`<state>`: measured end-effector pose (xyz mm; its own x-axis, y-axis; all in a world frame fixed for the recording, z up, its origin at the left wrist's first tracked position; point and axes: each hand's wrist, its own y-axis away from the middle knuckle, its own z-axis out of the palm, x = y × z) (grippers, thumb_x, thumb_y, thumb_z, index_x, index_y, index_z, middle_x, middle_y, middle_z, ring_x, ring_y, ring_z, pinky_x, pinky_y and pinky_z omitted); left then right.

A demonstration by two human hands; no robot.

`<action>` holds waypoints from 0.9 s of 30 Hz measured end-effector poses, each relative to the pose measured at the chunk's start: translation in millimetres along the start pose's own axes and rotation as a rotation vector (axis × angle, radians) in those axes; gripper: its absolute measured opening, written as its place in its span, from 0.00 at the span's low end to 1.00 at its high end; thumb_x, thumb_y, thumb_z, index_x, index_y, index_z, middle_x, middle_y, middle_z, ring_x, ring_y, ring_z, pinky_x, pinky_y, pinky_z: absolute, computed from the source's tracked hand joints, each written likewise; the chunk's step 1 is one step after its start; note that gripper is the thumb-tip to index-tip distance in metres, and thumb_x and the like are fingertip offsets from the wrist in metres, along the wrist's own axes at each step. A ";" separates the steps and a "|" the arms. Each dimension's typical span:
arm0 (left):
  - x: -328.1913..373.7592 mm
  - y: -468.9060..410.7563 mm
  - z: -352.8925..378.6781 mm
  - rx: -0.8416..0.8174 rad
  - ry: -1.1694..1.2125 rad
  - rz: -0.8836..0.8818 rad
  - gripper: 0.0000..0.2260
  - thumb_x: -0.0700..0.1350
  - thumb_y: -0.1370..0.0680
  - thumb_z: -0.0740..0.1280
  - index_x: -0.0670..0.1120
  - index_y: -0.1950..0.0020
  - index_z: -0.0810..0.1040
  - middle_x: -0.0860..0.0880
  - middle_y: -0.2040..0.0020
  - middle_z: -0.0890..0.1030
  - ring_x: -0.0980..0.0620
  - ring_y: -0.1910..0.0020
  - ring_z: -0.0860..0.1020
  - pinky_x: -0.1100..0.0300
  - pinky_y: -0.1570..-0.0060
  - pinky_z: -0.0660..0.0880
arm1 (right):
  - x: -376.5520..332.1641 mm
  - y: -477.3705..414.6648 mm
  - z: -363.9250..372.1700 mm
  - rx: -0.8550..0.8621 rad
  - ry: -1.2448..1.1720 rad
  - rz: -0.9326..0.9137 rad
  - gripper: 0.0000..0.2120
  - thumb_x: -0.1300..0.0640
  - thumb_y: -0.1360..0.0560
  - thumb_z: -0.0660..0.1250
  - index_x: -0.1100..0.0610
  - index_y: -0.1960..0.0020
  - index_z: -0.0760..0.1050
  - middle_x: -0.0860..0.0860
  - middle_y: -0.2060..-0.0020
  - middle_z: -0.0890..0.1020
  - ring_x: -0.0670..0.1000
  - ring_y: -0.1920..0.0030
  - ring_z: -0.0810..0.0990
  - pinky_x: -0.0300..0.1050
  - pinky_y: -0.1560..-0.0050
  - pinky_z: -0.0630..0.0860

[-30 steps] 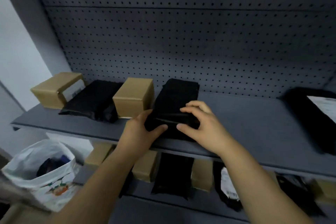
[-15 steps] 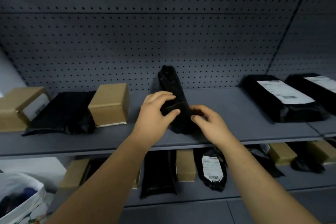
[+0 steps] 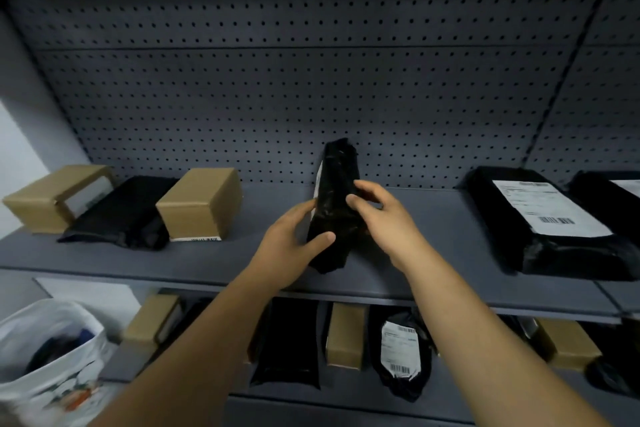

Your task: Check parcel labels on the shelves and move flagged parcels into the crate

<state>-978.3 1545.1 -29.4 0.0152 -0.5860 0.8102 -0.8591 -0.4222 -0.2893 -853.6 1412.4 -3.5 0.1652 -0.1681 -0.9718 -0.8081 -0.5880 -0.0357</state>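
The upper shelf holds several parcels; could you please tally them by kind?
Cardboard boxes: 2
Black poly bags: 4
Total: 6

We see a grey metal shelving unit in dim, bluish light. Its pegboard back panel (image 3: 311,87) rises behind the upper shelf (image 3: 433,236), crossed partway up by a horizontal seam, and meets a pegboard side panel (image 3: 606,97) at right. The lower shelf (image 3: 346,383) lies beneath. A pale wall (image 3: 20,149) borders the unit at left; the panel's top falls into shadow.
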 end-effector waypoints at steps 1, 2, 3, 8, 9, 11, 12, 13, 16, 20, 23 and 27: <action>3.4 -2.5 4.9 0.001 -0.023 0.019 0.23 0.50 0.23 0.70 0.55 0.29 0.70 0.61 0.33 0.74 0.65 0.34 0.70 0.62 0.33 0.68 | 4.0 0.3 -7.0 0.001 -0.069 0.021 0.14 0.49 0.21 0.66 0.39 0.36 0.73 0.47 0.36 0.77 0.49 0.40 0.78 0.48 0.40 0.77; 6.5 -5.5 11.3 0.002 -0.037 0.035 0.23 0.50 0.23 0.70 0.54 0.29 0.71 0.60 0.32 0.73 0.65 0.33 0.69 0.63 0.32 0.66 | 9.3 0.7 -15.4 0.000 -0.149 0.054 0.13 0.52 0.20 0.65 0.42 0.36 0.75 0.49 0.38 0.79 0.49 0.41 0.79 0.47 0.42 0.78; 10.1 -8.4 19.2 0.004 -0.045 0.043 0.23 0.50 0.24 0.71 0.54 0.29 0.71 0.60 0.31 0.72 0.64 0.32 0.68 0.63 0.31 0.65 | 12.1 3.3 -25.5 0.002 -0.235 0.090 0.10 0.54 0.19 0.63 0.46 0.38 0.76 0.51 0.40 0.81 0.49 0.43 0.81 0.45 0.46 0.79; 24.7 -23.2 63.3 -0.011 -0.174 0.104 0.22 0.51 0.25 0.72 0.52 0.31 0.74 0.59 0.32 0.71 0.59 0.29 0.63 0.60 0.28 0.59 | 38.2 11.9 -74.4 0.009 -0.238 0.229 0.20 0.40 0.19 0.58 0.54 0.42 0.80 0.51 0.47 0.85 0.49 0.45 0.82 0.47 0.39 0.76; 26.5 -25.5 70.5 -0.022 -0.212 0.123 0.22 0.51 0.25 0.72 0.51 0.31 0.74 0.57 0.31 0.71 0.59 0.29 0.62 0.60 0.27 0.58 | 43.8 12.5 -80.8 0.018 -0.107 0.202 0.20 0.40 0.19 0.59 0.53 0.41 0.80 0.49 0.45 0.84 0.48 0.43 0.81 0.47 0.37 0.74; 28.4 -29.9 80.2 -0.047 -0.258 0.140 0.23 0.51 0.25 0.72 0.50 0.31 0.74 0.55 0.28 0.69 0.59 0.28 0.60 0.62 0.26 0.56 | 50.8 13.0 -90.2 0.044 0.097 0.118 0.15 0.42 0.19 0.60 0.50 0.46 0.80 0.48 0.47 0.84 0.48 0.45 0.80 0.46 0.39 0.74; 28.9 -31.5 82.5 -0.058 -0.262 0.140 0.23 0.51 0.24 0.71 0.50 0.30 0.73 0.55 0.28 0.68 0.59 0.27 0.60 0.63 0.27 0.55 | 52.5 13.0 -93.9 0.053 0.182 0.076 0.14 0.44 0.19 0.61 0.52 0.49 0.80 0.50 0.49 0.84 0.50 0.46 0.81 0.46 0.43 0.74; 29.9 -32.8 84.3 -0.062 -0.255 0.136 0.23 0.51 0.24 0.71 0.50 0.30 0.73 0.55 0.27 0.67 0.59 0.26 0.59 0.64 0.28 0.54 | 54.3 12.0 -98.7 0.061 0.250 0.040 0.15 0.45 0.19 0.61 0.54 0.49 0.81 0.52 0.50 0.84 0.52 0.47 0.80 0.45 0.47 0.73; 25.6 -31.5 76.5 0.015 -0.194 0.099 0.24 0.51 0.24 0.72 0.51 0.29 0.72 0.58 0.26 0.64 0.59 0.27 0.58 0.62 0.28 0.54 | 56.3 9.2 -106.7 0.065 0.301 -0.005 0.14 0.46 0.20 0.63 0.52 0.41 0.81 0.50 0.46 0.82 0.49 0.46 0.79 0.40 0.49 0.69; 19.5 -28.0 68.4 0.054 -0.160 -0.001 0.28 0.52 0.26 0.72 0.50 0.28 0.70 0.55 0.30 0.68 0.56 0.30 0.65 0.57 0.28 0.62 | 59.8 9.9 -108.5 0.035 0.277 0.017 0.19 0.41 0.22 0.65 0.51 0.37 0.79 0.47 0.43 0.81 0.48 0.42 0.78 0.40 0.45 0.71; 19.5 -25.7 66.8 0.031 -0.116 0.000 0.27 0.51 0.25 0.72 0.51 0.27 0.70 0.58 0.29 0.68 0.61 0.31 0.66 0.61 0.28 0.62 | 61.1 11.3 -102.0 0.009 0.293 0.002 0.25 0.37 0.26 0.66 0.48 0.33 0.75 0.47 0.39 0.79 0.48 0.38 0.77 0.44 0.38 0.72; 19.0 -26.8 65.5 -0.029 -0.302 0.081 0.24 0.53 0.22 0.68 0.51 0.27 0.70 0.56 0.25 0.64 0.57 0.26 0.59 0.62 0.27 0.53 | 59.8 16.1 -99.4 -0.050 0.352 -0.125 0.32 0.40 0.27 0.71 0.42 0.26 0.65 0.44 0.35 0.71 0.44 0.33 0.69 0.43 0.31 0.66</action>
<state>-921.4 1500.0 -39.7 0.0933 -0.7978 0.5957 -0.8779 -0.3482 -0.3288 -800.5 1314.3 -39.1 0.4523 -0.3495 -0.8205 -0.7422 -0.6577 -0.1289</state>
